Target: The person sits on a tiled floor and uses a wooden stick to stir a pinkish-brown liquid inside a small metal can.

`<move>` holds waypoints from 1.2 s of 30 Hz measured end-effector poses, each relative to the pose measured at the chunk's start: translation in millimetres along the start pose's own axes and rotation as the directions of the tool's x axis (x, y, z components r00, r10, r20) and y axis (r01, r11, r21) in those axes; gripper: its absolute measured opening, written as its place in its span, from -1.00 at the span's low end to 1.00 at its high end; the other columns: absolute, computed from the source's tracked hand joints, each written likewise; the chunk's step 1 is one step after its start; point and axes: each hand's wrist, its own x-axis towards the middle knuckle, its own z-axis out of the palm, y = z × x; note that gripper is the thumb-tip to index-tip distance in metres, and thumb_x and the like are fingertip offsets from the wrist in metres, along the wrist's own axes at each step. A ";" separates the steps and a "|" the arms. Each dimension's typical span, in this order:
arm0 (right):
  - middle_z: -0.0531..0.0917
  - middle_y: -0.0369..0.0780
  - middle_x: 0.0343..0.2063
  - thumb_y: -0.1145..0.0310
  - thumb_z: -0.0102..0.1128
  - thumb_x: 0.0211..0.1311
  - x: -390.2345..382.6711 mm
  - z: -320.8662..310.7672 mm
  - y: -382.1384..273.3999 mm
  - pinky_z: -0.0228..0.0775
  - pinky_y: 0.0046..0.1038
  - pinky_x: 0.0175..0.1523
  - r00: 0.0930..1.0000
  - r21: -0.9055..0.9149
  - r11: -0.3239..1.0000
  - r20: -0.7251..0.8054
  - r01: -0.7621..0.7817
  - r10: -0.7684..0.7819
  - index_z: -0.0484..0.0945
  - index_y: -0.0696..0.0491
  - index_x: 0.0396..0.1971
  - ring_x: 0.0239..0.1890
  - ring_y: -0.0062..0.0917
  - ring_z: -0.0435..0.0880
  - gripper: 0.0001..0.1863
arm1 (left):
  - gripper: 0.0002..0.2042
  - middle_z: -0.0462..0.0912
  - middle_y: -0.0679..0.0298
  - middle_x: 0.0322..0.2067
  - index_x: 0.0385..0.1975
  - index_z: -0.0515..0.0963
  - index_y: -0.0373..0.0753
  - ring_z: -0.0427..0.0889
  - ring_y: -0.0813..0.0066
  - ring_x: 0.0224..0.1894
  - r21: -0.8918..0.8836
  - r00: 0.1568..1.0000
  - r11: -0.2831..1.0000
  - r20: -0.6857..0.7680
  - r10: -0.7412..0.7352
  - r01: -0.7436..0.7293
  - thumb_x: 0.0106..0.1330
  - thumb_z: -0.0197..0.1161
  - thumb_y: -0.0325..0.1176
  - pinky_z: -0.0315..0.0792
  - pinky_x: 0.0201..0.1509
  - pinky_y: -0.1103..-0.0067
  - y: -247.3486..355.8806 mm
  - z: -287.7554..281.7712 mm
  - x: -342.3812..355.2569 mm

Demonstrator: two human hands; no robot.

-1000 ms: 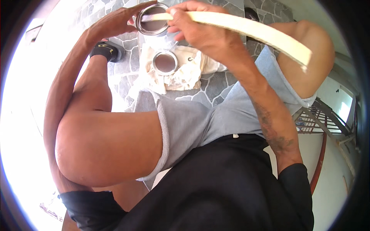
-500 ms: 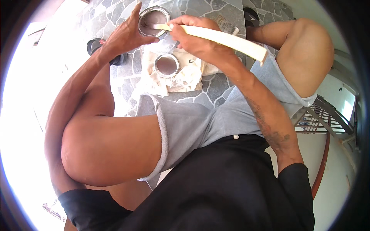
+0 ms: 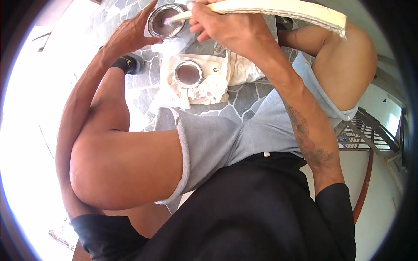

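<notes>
At the top of the head view, my left hand (image 3: 130,35) is curved round the side of a metal can (image 3: 151,27) of grey-brown, paint-like liquid. Its thumb lies at the near side and its fingers at the far side. My right hand (image 3: 217,27) grips a long, flat, pale wooden stick (image 3: 278,7). One end of the stick reaches into the can; the other extends far to the right. Nearer me, a round metal-rimmed lid or second can (image 3: 188,74) with a brownish face lies on a cream cloth (image 3: 209,92); which it is, I cannot tell.
Grey stone-patterned flooring (image 3: 246,101) lies under the cloth. Clear plastic (image 3: 174,47) sits beside the can. My bare legs and grey shorts (image 3: 217,135) frame the work area. At the right stands a dark metal rack (image 3: 368,130).
The can and my left hand have shifted slightly left. My right hand has moved up and right, and the stick's outer end has swung upward and to the right.
</notes>
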 end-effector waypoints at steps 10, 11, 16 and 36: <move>0.76 -0.17 -0.49 0.31 0.15 0.42 9.9 10.7 -22.6 0.63 -0.51 -0.51 0.991 0.059 0.995 -0.099 -0.084 0.090 0.68 0.15 -0.30 -0.61 -0.51 0.72 -0.77 | 0.17 0.55 -0.10 0.17 0.51 -0.15 -0.33 0.55 -0.05 0.20 -0.150 0.996 0.986 -0.047 -0.076 0.069 0.02 0.61 -0.19 0.41 0.29 0.25 -20.6 -6.8 -11.0; 0.74 -0.22 -0.52 0.29 0.14 0.43 9.0 19.9 -16.0 0.62 -0.50 -0.51 0.981 0.108 0.987 -0.167 0.118 -0.099 0.68 0.10 -0.29 -0.59 -0.52 0.71 -0.78 | 0.17 0.55 -0.09 0.17 0.51 -0.16 -0.34 0.55 -0.04 0.20 -0.218 0.996 0.974 -0.050 -0.068 0.055 0.02 0.61 -0.20 0.41 0.29 0.25 -22.7 -4.6 -14.4; 0.72 -0.24 -0.48 0.09 0.21 0.37 17.7 40.5 27.3 0.60 -0.47 -0.28 0.992 0.026 1.000 -0.128 -0.010 0.014 0.68 0.03 -0.27 -0.44 -0.56 0.71 -0.70 | 0.16 0.56 -0.06 0.16 0.51 -0.14 -0.36 0.56 0.00 0.19 -0.158 0.996 0.987 -0.076 -0.052 0.039 0.04 0.61 -0.16 0.38 0.33 0.26 -8.3 -9.2 -0.9; 0.65 -0.19 -0.59 0.10 0.18 0.41 35.0 24.6 -10.7 0.48 -0.32 -0.49 0.915 -0.122 0.928 -0.162 0.353 -0.370 0.61 0.14 -0.43 -0.61 -0.35 0.61 -0.62 | 0.18 0.52 -0.08 0.20 0.49 -0.11 -0.40 0.48 -0.02 0.27 -0.151 0.996 0.988 -0.075 -0.046 0.035 -0.01 0.62 -0.13 0.37 0.34 0.26 -6.6 -5.8 6.2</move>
